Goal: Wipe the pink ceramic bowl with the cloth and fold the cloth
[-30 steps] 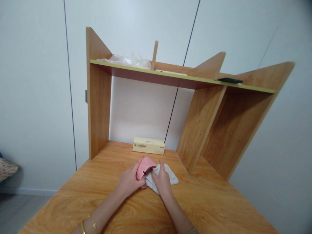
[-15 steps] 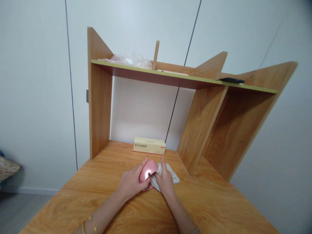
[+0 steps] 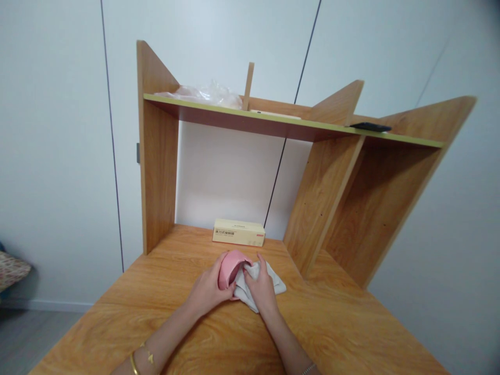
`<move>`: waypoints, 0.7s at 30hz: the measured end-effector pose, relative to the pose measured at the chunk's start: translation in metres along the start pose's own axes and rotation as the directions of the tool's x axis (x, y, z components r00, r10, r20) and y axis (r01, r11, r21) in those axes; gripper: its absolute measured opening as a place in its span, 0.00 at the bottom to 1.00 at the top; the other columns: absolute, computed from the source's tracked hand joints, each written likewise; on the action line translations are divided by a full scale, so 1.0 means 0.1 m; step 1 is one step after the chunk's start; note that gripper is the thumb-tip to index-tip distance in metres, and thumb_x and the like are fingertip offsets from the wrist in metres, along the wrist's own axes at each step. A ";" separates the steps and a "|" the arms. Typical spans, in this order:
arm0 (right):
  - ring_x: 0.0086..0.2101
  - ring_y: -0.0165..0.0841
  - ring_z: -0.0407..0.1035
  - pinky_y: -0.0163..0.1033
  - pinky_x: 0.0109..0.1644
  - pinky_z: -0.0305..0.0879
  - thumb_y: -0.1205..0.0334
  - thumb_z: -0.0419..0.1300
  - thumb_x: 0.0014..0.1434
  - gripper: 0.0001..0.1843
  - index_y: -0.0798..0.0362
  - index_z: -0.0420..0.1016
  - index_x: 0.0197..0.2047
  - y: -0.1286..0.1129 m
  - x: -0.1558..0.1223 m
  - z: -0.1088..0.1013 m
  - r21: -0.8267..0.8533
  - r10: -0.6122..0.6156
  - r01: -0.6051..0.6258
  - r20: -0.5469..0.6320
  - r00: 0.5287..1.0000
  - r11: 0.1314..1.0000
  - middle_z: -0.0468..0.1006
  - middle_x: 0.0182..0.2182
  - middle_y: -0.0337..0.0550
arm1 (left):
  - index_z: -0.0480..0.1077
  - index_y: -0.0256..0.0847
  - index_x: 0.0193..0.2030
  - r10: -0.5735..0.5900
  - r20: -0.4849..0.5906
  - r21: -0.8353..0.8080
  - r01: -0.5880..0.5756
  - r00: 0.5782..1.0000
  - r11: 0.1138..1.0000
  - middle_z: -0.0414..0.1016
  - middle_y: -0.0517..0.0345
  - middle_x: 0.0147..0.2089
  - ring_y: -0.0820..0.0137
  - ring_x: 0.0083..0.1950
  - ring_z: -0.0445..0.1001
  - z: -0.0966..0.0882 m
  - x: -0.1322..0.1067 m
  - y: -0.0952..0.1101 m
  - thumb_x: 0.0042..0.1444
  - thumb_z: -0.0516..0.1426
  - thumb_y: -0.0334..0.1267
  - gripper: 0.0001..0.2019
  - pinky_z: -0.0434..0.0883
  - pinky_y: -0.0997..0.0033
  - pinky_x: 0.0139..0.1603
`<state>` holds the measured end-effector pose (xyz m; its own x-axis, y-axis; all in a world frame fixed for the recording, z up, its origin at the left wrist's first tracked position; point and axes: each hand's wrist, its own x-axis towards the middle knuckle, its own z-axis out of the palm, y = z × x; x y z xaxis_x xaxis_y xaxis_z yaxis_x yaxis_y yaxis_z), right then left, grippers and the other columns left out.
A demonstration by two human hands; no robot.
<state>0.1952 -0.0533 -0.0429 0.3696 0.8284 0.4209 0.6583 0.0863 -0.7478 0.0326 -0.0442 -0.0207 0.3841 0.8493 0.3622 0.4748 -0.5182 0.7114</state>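
Note:
My left hand (image 3: 210, 288) is wrapped round the left side of a glossy pink bowl-like container (image 3: 231, 263), its thumb at the near rim. The container is tilted on its side above the desk, its dark opening turned towards me and to the right. A light grey cloth (image 3: 245, 295) is bunched at that opening and hangs down to the right. My right hand (image 3: 261, 285) grips the cloth and presses it at the rim, forefinger pointing up. Part of the container's lower side is hidden behind the cloth and my fingers.
A long cream box with printed characters (image 3: 238, 233) lies at the back of the wooden desk (image 3: 187, 338). Above stands a wooden shelf unit (image 3: 158, 172) with upright partitions. On its shelf are a clear plastic bag (image 3: 213, 96) and a flat black object (image 3: 370, 127).
The pink container has turned so its hollow opening now shows, and has shifted slightly left and up. My right hand has brought the cloth to the opening.

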 end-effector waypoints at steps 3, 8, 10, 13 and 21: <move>0.25 0.36 0.67 0.35 0.28 0.58 0.59 0.53 0.51 0.32 0.58 0.51 0.58 -0.02 0.01 -0.03 -0.121 -0.022 0.021 -0.007 1.000 0.992 0.72 0.24 0.40 | 0.51 0.43 0.60 -0.026 -0.021 0.036 0.027 0.999 0.999 0.66 0.51 0.52 0.60 0.49 0.67 -0.01 0.01 -0.01 0.44 0.55 0.38 0.33 0.63 0.64 0.48; 0.30 0.37 0.69 0.35 0.31 0.58 0.62 0.51 0.52 0.32 0.54 0.48 0.59 -0.08 0.01 -0.10 -0.286 -0.156 0.149 0.000 0.988 0.947 0.74 0.29 0.42 | 0.50 0.44 0.60 -0.014 0.015 0.122 0.012 1.000 0.992 0.67 0.53 0.52 0.60 0.48 0.68 -0.05 0.00 0.04 0.43 0.55 0.37 0.35 0.63 0.66 0.48; 0.33 0.38 0.69 0.36 0.34 0.58 0.63 0.52 0.51 0.34 0.52 0.46 0.60 -0.10 0.01 -0.13 -0.323 -0.211 0.200 0.000 0.978 0.925 0.74 0.33 0.44 | 0.49 0.45 0.61 0.007 0.043 0.156 -0.014 0.999 0.988 0.67 0.54 0.53 0.60 0.49 0.68 -0.07 -0.01 0.07 0.42 0.55 0.37 0.36 0.62 0.65 0.49; 0.33 0.39 0.69 0.37 0.33 0.57 0.62 0.54 0.50 0.36 0.54 0.45 0.60 -0.11 0.01 -0.16 -0.380 -0.188 0.179 0.015 0.982 0.908 0.75 0.32 0.45 | 0.50 0.47 0.60 0.048 0.090 0.175 -0.063 0.995 0.983 0.65 0.57 0.55 0.61 0.50 0.67 -0.11 -0.03 0.12 0.41 0.55 0.36 0.36 0.61 0.66 0.50; 0.31 0.37 0.69 0.35 0.30 0.58 0.56 0.54 0.51 0.33 0.56 0.49 0.58 -0.07 0.02 -0.08 -0.147 -0.007 0.006 -0.009 1.000 0.989 0.74 0.29 0.43 | 0.56 0.42 0.57 -0.164 -0.081 -0.091 0.157 0.983 0.983 0.70 0.54 0.48 0.61 0.47 0.69 -0.01 0.08 -0.05 0.41 0.54 0.34 0.31 0.63 0.64 0.48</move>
<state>0.1963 -0.0562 -0.0325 0.3705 0.8228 0.4309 0.7496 0.0091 -0.6619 0.0325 -0.0350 -0.0210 0.2353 0.9282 0.2883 0.4553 -0.3674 0.8110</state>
